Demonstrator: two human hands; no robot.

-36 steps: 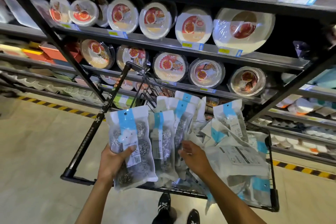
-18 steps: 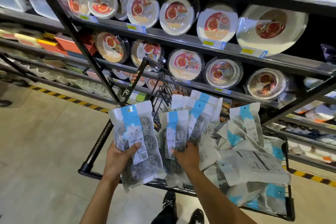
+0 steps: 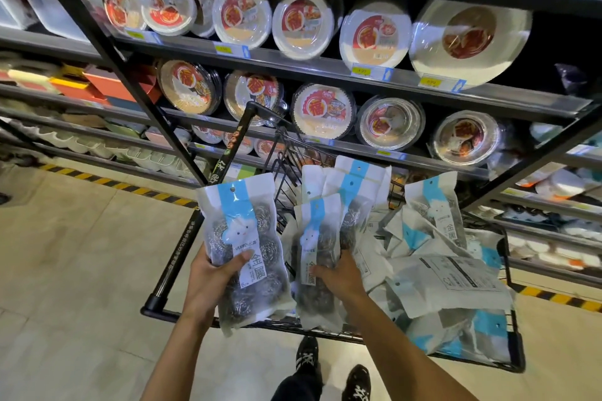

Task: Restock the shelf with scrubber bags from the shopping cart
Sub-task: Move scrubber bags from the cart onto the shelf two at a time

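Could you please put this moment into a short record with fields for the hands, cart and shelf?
left hand: grips a scrubber bag upright
right hand: grips a second scrubber bag beside the first
shopping cart: black wire, holds more scrubber bags in a loose pile
shelf: wrapped plates standing on edge, price tags along the front

One wide-angle view, worn on the person's head, faces forward and down. Both forearms [image 3: 400, 348] enter from the bottom edge; the left hand [image 3: 208, 280] and right hand [image 3: 340, 278] sit close to the lens. The shopping cart [image 3: 172, 262] lies just beyond them, the shelf [image 3: 325, 67] farther ahead, bowed by the lens. Floor [image 3: 81, 254] and shoes [image 3: 306, 358] show below.
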